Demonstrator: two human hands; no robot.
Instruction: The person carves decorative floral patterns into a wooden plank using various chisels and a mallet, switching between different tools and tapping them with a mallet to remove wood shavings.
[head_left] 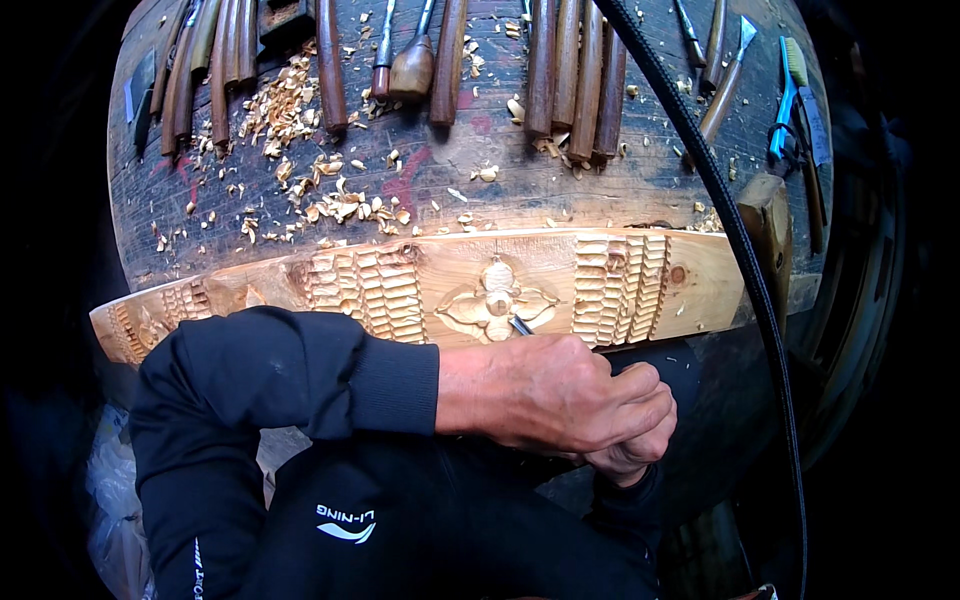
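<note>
A long wooden board (700,275) with carved relief lies across the near edge of the bench. At its middle is a carved flower (498,300) with a round centre and pointed petals. The metal blade of a carving chisel (520,325) touches or nearly touches the flower's lower right. My left hand (545,392) reaches across from the left, closed round the chisel. My right hand (636,450) is closed against it from the lower right, on the handle end. Both hands hide the handle, and the left hand covers part of the right.
Wooden-handled carving tools (575,80) lie in rows along the bench's far side. Pale wood shavings (285,105) are scattered on the dark bench (440,180). A blue brush (785,110) lies at far right. A black braided cable (715,175) hangs across the right side.
</note>
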